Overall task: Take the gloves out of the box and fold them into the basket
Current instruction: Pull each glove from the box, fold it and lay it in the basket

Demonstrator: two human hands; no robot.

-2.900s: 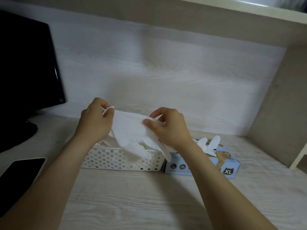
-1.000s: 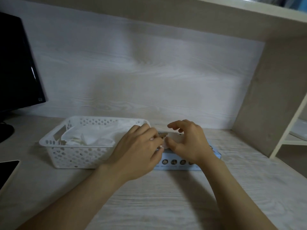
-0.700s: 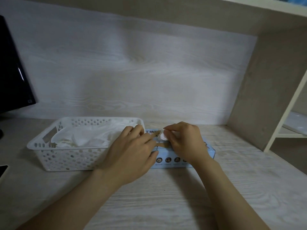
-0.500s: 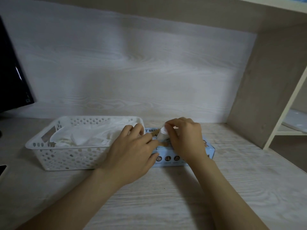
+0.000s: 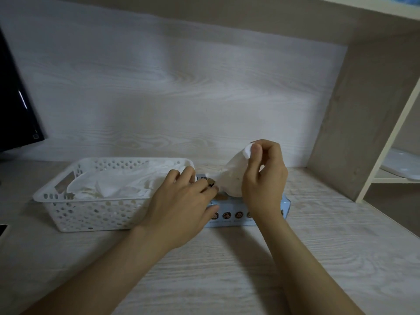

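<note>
Right grip pinches the top end of a thin, limp white disposable glove, partly out of the pale blue cardboard box, which the flat-fingered left grip steadies beside the white perforated plastic basket; light, stretchy, probably clingy, so pinch an edge.

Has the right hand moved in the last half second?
Yes. The right hand has risen above the box, drawing a glove up out of it.
</note>
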